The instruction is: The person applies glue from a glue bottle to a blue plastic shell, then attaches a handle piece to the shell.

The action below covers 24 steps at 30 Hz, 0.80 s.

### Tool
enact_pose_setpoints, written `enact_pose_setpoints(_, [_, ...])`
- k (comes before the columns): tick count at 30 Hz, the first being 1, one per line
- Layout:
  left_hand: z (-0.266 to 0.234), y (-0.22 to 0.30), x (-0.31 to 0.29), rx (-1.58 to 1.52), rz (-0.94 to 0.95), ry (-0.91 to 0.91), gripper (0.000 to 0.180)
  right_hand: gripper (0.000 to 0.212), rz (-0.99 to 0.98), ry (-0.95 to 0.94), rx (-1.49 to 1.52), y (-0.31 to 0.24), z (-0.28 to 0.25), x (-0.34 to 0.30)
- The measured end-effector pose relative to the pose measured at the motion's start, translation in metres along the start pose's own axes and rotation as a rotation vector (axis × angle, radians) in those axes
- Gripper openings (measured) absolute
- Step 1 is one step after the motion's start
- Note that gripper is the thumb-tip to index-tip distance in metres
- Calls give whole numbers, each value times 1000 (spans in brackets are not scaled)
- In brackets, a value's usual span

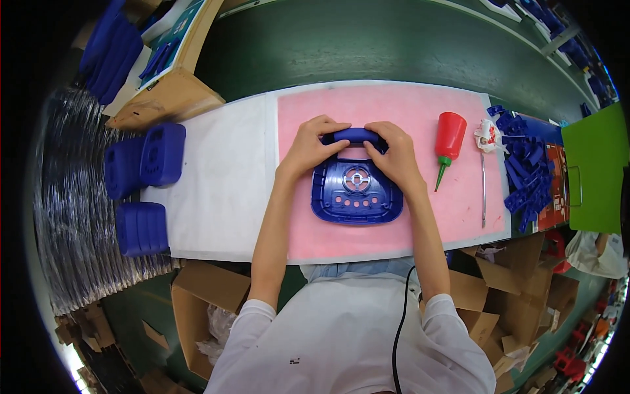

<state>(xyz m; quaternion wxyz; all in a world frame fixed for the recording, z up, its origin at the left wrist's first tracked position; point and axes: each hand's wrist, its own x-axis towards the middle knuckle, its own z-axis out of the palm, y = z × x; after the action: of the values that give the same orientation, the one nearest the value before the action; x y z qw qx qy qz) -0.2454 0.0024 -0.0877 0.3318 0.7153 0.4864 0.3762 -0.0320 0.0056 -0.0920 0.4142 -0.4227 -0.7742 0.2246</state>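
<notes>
A blue plastic shell (pixel 335 210) lies on the pink mat in front of me, its ribbed side up. It has a round cut-out and a row of small holes. At its far end is a smooth blue handle bar (pixel 356 135); whether this is a separate piece I cannot tell. My left hand (pixel 310 146) pinches the bar's left end between thumb and fingers. The right end is gripped the same way by my right hand (pixel 398 156). Right of my hands lies a red bottle (pixel 451 133) with a green nozzle, and beyond it a thin metal rod (pixel 484 190).
Blue shells (pixel 162 154) stand stacked at the table's left edge, beside a wooden-sided box (pixel 167 98). A pile of small blue parts (pixel 527 171) and a green bin (pixel 594 167) are at right. Cardboard boxes (pixel 210 289) stand below the near edge.
</notes>
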Motion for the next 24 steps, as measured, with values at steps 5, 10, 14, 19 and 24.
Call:
enact_pose_setpoints(5, [1,4,0,80,-23,-14,35,26,-2,13,-37,1,1,-1])
enact_pose_setpoints(10, [0,1,0,-35,-49,-29,33,26,-27,53,-2,3,4,-2])
enact_pose_setpoints(14, [1,-2,-2,-11,17,-16,33,28,0,-13,-40,0,2,-2])
enact_pose_setpoints(19, [0,3,-1,38,16,-16,33,28,16,-18,-56,-5,-1,-1])
enact_pose_setpoints(24, [1,5,0,61,20,-2,33,30,-30,27,-40,3,3,-3])
